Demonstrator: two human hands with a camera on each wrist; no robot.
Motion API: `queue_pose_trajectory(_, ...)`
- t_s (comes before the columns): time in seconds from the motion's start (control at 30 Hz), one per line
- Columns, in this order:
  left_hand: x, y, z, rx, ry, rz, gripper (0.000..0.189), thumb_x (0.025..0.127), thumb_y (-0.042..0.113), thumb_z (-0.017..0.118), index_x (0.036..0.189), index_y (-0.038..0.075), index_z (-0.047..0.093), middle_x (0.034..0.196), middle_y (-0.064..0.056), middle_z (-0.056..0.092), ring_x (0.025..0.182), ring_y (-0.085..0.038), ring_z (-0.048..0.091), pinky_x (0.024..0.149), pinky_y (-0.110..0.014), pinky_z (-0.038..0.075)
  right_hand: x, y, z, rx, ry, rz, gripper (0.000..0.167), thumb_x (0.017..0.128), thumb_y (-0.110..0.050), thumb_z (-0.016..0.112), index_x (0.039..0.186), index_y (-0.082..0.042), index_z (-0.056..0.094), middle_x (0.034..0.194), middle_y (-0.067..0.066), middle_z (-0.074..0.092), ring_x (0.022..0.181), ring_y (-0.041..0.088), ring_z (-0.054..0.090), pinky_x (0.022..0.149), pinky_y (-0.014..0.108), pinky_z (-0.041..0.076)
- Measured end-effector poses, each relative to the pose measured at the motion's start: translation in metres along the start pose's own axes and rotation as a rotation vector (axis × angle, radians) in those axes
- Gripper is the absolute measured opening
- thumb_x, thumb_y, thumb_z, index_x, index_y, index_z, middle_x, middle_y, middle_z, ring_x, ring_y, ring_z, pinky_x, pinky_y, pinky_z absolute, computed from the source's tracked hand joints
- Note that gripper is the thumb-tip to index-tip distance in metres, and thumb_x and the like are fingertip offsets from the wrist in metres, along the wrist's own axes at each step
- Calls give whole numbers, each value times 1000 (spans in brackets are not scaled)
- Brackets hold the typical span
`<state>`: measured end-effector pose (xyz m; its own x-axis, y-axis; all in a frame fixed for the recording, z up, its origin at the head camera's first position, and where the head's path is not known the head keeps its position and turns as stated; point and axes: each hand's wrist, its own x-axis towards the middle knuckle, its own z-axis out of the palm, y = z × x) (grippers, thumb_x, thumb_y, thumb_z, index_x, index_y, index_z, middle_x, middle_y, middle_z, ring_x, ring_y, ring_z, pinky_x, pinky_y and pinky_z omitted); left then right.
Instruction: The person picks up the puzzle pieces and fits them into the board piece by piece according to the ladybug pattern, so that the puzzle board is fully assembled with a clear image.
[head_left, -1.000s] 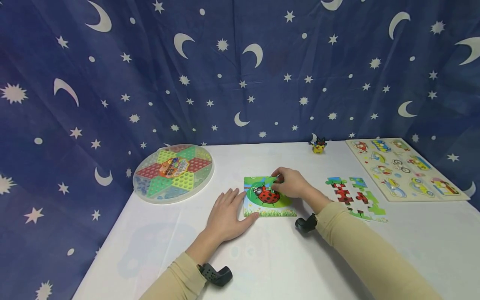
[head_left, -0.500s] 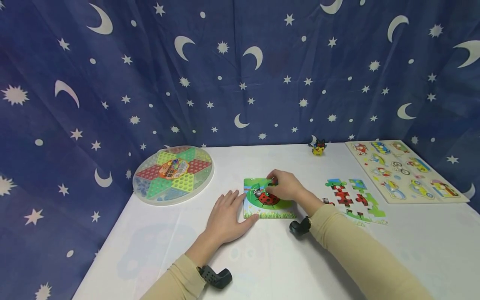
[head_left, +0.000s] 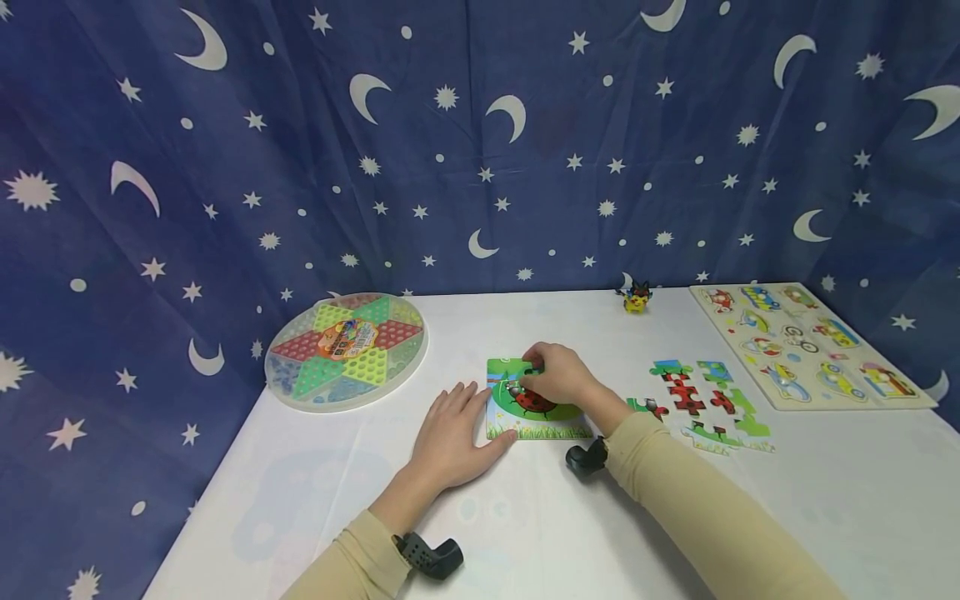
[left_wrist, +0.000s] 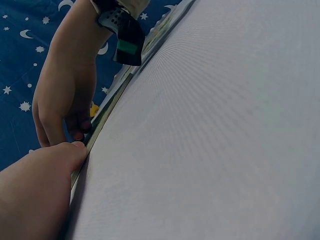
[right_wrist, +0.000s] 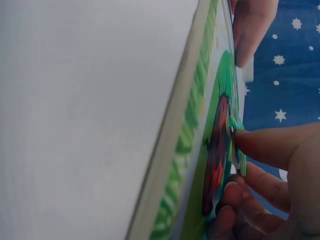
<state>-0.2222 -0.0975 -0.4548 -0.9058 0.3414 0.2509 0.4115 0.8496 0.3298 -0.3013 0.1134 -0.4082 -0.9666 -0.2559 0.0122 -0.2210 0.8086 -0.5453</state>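
A square ladybug puzzle board point(head_left: 540, 431) lies flat on the white table. My left hand point(head_left: 452, 437) rests at its left side with fingers extended, the thumb touching the lower left corner. Over the upper part of the board, my right hand point(head_left: 558, 375) pinches a small green puzzle piece point(right_wrist: 240, 156) between thumb and fingers. In the right wrist view this piece stands tilted, close against the ladybug picture point(right_wrist: 216, 155). The fingers hide part of the picture in the head view. Several loose puzzle pieces point(head_left: 686, 396) lie to the right of the board.
A round Chinese checkers board point(head_left: 347, 350) lies at the left. Back right is a wooden peg puzzle point(head_left: 806, 346) with vehicle pictures. A small yellow figurine point(head_left: 636, 298) stands near the table's back edge. A blue curtain point(head_left: 465, 183) hangs behind.
My right hand has moved a little to the left across the board, uncovering more of the loose pieces beside its forearm. The left hand stays in place.
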Motion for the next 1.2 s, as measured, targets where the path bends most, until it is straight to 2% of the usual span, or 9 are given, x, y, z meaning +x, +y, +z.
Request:
queue_pose_trajectory(0.27, -1, 0, 0, -1, -1, 2, 80, 94, 65, 57, 152, 11, 50, 156, -15, 45, 148, -33, 34, 124, -49, 20, 2, -6, 7, -1, 21, 9, 42, 93, -27, 75, 129, -5, 66, 117, 12, 67, 107, 29, 62, 96, 48, 53)
queue_pose_trajectory(0.53, -2, 0, -1, 1, -5, -10, 80, 94, 66, 57, 152, 12, 50, 157, -14, 45, 149, -33, 34, 124, -49, 20, 4, -11, 10, 0, 7, 26, 40, 93, -28, 74, 127, -9, 68, 115, 12, 68, 105, 29, 64, 91, 47, 56)
queue_pose_trajectory(0.8, -2, 1, -1, -3, -10, -4, 80, 94, 66, 57, 153, 12, 50, 157, -13, 44, 149, -32, 33, 124, -48, 20, 7, -13, 12, -11, -20, 80, 38, 93, -31, 75, 126, -14, 67, 114, 9, 67, 104, 27, 63, 91, 48, 55)
queue_pose_trajectory(1.2, -1, 0, -1, -1, 2, 7, 80, 94, 65, 57, 152, 11, 50, 156, -15, 45, 148, -34, 34, 124, -48, 21, 11, -18, 10, -21, -26, 195, 41, 91, -37, 78, 118, -10, 62, 104, 4, 66, 94, 23, 62, 87, 43, 54)
